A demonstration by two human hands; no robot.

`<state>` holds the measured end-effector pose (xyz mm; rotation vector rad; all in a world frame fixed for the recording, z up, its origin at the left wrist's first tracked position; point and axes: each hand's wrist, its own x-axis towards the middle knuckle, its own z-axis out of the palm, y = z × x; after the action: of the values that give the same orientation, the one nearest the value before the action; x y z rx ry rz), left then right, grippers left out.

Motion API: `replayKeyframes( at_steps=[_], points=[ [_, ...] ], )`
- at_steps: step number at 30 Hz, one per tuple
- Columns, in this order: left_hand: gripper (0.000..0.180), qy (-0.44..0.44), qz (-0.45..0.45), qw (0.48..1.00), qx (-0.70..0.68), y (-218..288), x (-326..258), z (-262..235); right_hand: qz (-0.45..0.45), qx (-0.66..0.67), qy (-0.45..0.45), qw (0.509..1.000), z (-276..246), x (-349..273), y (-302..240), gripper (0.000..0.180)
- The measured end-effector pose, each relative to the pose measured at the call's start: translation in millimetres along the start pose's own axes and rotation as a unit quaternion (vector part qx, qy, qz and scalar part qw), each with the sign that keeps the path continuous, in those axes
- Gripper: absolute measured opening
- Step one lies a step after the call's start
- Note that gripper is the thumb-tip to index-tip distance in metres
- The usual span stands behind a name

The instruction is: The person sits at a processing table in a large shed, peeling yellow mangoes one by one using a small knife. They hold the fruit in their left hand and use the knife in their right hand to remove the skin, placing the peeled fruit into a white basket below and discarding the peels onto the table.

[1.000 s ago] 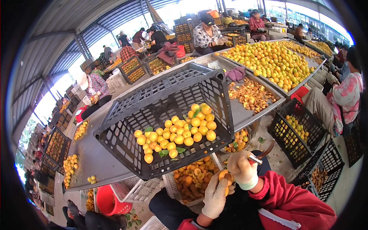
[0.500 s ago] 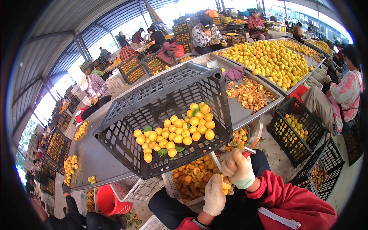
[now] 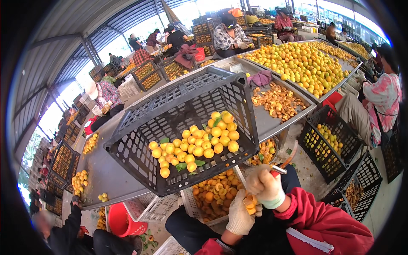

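My left hand, in a white knit glove, is closed round an apricot-like orange fruit over my lap. Close above it my right hand, also gloved, grips a small red-handled knife with a metal end jutting up past the fist. Its blade is hidden by the hands. Below and left of them sits a white crate of cut orange fruit halves. Before me a black plastic crate lies tipped on its side on the table, with whole yellow fruit and a few green leaves inside.
The metal table carries cut fruit pieces and a big heap of whole fruit. At my right stand black crates; a red bucket is at lower left. Co-workers sit around, one close at left.
My hands have shifted slightly, the right one a little lower, still with fruit and knife. The co-worker at lower left has leaned further into view.
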<state>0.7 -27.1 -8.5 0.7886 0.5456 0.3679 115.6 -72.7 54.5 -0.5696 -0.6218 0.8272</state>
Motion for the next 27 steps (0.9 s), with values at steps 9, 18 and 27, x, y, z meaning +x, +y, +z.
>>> replayKeyframes(
  at_steps=[9, 18, 27],
  points=[
    [0.039, 0.072, -0.048, 0.971, -0.224, 6, 3, 3, 0.019, -0.687, -0.219, 0.692, -34, -43, -19, 0.040],
    [0.036, -0.122, -0.203, 0.965, -0.115, -2, 5, 15, -0.048, -0.625, -0.220, 0.747, -84, -91, -30, 0.044],
    [0.033, 0.008, 0.084, 0.930, 0.358, 8, 39, -48, 0.086, -0.806, 0.193, 0.553, -191, -200, -144, 0.047]
  ],
)
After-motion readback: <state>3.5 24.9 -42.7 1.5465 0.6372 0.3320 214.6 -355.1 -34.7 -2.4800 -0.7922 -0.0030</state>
